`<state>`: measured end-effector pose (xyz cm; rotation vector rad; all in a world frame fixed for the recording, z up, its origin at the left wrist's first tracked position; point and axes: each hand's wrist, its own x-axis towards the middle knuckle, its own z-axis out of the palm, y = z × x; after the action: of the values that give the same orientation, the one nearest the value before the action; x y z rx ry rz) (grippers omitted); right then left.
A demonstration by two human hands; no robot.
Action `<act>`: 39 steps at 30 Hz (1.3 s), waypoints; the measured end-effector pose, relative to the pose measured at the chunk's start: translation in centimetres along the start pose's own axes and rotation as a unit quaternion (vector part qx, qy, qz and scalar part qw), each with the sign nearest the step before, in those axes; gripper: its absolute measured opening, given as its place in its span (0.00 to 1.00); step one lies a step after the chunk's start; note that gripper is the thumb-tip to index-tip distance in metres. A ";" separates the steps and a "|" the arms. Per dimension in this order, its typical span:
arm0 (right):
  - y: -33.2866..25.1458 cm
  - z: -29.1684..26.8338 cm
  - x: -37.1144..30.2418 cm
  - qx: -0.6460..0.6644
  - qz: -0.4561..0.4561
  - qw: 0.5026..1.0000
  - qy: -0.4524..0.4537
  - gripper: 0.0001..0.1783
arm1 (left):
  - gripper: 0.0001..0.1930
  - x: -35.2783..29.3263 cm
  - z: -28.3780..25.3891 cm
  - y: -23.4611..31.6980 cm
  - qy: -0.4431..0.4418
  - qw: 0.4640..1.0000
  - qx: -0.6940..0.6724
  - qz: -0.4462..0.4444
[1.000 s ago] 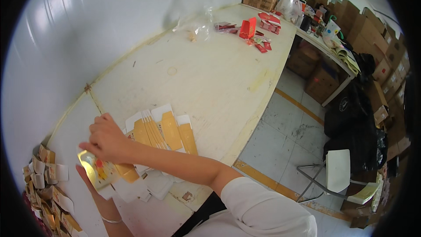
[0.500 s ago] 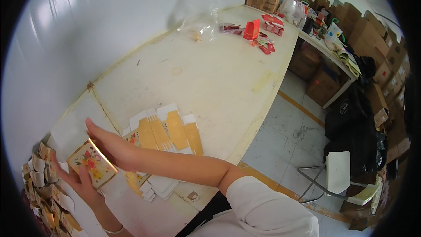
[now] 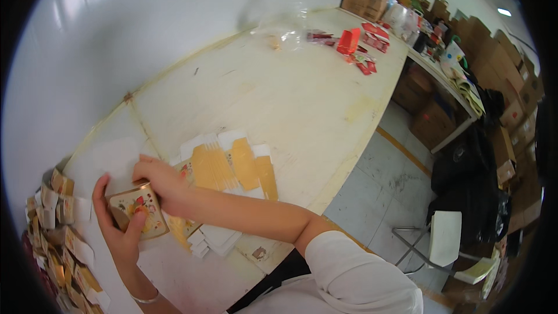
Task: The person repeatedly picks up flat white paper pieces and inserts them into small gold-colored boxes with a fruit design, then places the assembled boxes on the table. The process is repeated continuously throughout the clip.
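A small cream carton with a floral print and gold edges [image 3: 150, 208] is held over the table at the lower left. My left hand [image 3: 123, 239] grips it, with the thumb across the printed face and the fingers along its left side. Bent over the carton's top right edge is my right hand [image 3: 161, 181], closed against it, its fingertips partly hidden. Beside my right forearm lies a spread of flat gold and white carton blanks [image 3: 212, 166], some of them covered by that arm.
Several folded cartons [image 3: 72, 250] are heaped at the left edge. Red packets [image 3: 349, 42] and clear plastic wrap [image 3: 285, 32] lie at the table's far end. A brown cardboard box [image 3: 365, 0] stands beyond. A white folding chair [image 3: 446, 238] is on the floor at right.
The carton has turned more upright and moved slightly right. My right hand has gone from stretched-out fingers to curled ones at its top edge. The view has shifted a little.
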<state>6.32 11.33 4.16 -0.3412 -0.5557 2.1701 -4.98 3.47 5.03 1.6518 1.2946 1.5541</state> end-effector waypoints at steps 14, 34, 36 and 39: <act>-1.9 1.2 -1.6 -0.282 -0.169 0.928 -0.173 0.14 | 0.35 -0.1 0.2 1.0 0.052 0.992 -0.110 0.031; -2.5 1.4 -2.2 -0.498 -0.218 0.798 -0.260 0.14 | 0.27 0.0 -0.6 0.5 0.030 0.992 -0.105 0.056; -2.0 1.6 -2.2 -0.523 -0.234 0.777 -0.261 0.16 | 0.22 0.2 -0.7 0.1 0.052 0.989 -0.134 0.045; -1.9 1.2 -1.8 -0.499 -0.249 0.802 -0.215 0.20 | 0.15 0.4 -0.5 0.1 0.091 0.980 -0.178 0.018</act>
<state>8.17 10.63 6.28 -0.1967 -1.8279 1.2617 -5.44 3.61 5.41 1.3392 1.0026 1.8692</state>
